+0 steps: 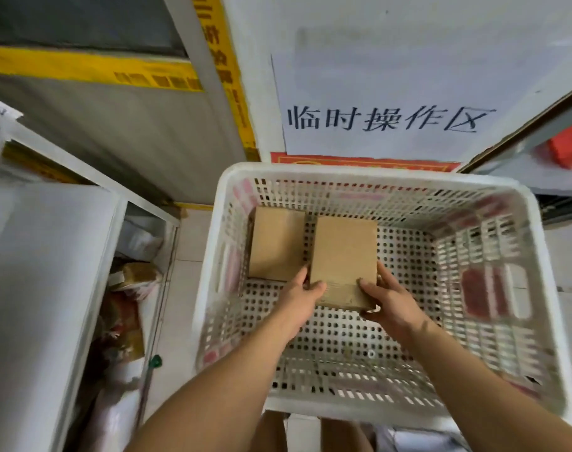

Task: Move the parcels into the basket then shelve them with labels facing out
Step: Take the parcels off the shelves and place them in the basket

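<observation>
white perforated basket (539,288) fills my view. my left hand (302,298) and right hand (392,300) grip one brown parcel (343,256); a second parcel (276,243) sits just beyond my left fingers.

The fingers of both hands are hidden beneath the held parcel (343,259); only the thumbs are seen. No label is visible on either parcel. The paper sign (392,93) at upper centre carries a blurred patch above its legible characters. The red object (570,148) at right edge is cut off and unidentifiable.
</observation>
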